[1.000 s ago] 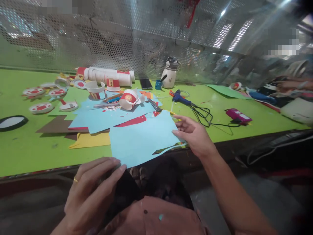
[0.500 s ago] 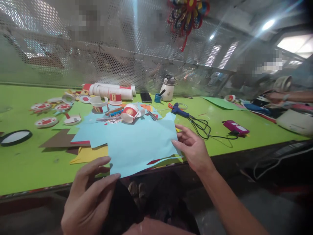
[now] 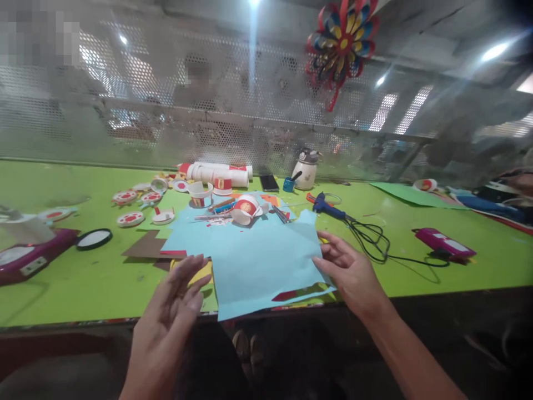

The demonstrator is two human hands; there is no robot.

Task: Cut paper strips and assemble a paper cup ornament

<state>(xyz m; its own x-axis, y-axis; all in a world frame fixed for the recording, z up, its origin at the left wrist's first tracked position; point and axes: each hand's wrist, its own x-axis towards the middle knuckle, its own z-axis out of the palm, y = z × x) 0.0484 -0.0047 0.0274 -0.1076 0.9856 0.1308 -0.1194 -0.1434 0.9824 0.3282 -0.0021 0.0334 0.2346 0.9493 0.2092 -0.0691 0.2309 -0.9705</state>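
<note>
A large light-blue paper sheet [image 3: 262, 261] lies over the near edge of the green table [image 3: 83, 278], on top of other blue, red, yellow and brown sheets. My right hand [image 3: 352, 272] pinches its right edge with thumb and fingers. Raised in front of the table edge, my left hand [image 3: 170, 322] has its fingers spread and holds nothing; its fingertips are close to the sheet's left corner. A dark object sits low by my lap, mostly hidden.
Red-and-white paper cups [image 3: 247, 208], cup stacks [image 3: 216, 173] and cut rounds [image 3: 130, 219] lie beyond the sheets. Scissors [image 3: 282, 214], a blue glue gun [image 3: 328, 206] with black cord, a phone [image 3: 270, 182], a white flask [image 3: 305, 171] and magenta devices [image 3: 443, 243] are around.
The view tilted up and shifted left. My left hand lifted off the dark object in my lap and opened. My right hand keeps its hold on the blue sheet's right edge.
</note>
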